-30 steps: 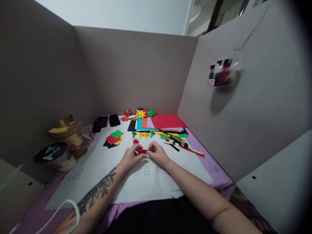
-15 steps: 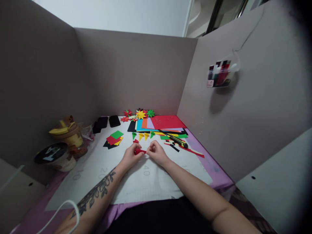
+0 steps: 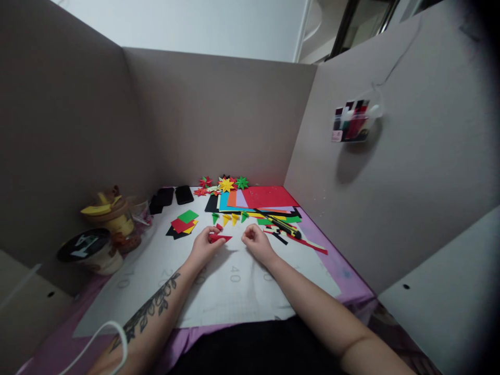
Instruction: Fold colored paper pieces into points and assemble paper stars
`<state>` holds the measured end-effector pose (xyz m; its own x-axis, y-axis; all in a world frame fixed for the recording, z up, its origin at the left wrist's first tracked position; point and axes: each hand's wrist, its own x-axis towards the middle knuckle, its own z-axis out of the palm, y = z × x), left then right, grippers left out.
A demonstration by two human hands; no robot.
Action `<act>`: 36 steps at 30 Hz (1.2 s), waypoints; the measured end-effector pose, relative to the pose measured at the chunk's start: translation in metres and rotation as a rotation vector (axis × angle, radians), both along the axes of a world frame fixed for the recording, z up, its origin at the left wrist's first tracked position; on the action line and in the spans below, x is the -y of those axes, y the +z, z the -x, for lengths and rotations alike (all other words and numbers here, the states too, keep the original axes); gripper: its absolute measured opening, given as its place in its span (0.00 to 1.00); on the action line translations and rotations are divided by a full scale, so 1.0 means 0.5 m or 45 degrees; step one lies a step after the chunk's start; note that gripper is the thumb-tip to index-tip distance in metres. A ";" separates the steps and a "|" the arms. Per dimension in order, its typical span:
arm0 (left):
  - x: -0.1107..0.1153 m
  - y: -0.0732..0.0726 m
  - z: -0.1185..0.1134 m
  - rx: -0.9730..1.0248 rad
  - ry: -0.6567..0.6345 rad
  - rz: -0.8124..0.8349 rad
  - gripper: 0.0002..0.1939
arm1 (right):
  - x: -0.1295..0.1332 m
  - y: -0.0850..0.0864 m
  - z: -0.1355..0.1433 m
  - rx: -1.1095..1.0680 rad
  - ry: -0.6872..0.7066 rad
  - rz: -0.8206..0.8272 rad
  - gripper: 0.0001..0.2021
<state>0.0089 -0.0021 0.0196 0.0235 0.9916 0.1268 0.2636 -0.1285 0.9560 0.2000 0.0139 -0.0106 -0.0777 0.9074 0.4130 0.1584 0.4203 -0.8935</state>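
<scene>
The folded red paper piece (image 3: 219,238) sits at the fingertips of the left hand (image 3: 204,246), just above the white cutting mat (image 3: 234,291), its pointed end aimed toward the right hand (image 3: 255,242). It looks to be thin craft paper creased into a narrow wedge: very light, stiff only along its folds, and easy to crush or unfold if squeezed on the flat faces. The safest hold would be a light pinch across the thick folded end (where the layers stack), leaving the tip free.

The left grip is closed on that thick end, thumb against forefinger. The right hand is a little apart from the piece, fingers curled in loosely; it holds nothing that I can make out, though the curl hides the palm.

Just beyond the hands lie small folded triangles (image 3: 233,218) in green and yellow, and to the left a little stack of paper squares (image 3: 183,224). Farther back is a fan of coloured sheets (image 3: 258,199) with a utility knife (image 3: 282,225) lying across their near edge, and finished paper stars (image 3: 226,184) by the back wall. Two dark phones (image 3: 174,196) rest at the rear left of the desk, and a dark-lidded tub (image 3: 88,251) stands at its left edge.
</scene>
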 end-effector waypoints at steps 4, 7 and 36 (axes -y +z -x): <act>-0.002 -0.007 -0.004 0.109 -0.073 0.070 0.20 | 0.019 0.012 0.014 0.233 0.039 -0.288 0.08; -0.001 -0.010 -0.006 0.168 -0.120 0.100 0.22 | 0.025 0.014 0.022 0.279 0.090 -0.367 0.12; 0.007 -0.014 -0.008 -0.042 -0.242 -0.084 0.16 | 0.026 0.004 0.029 0.016 0.152 0.098 0.03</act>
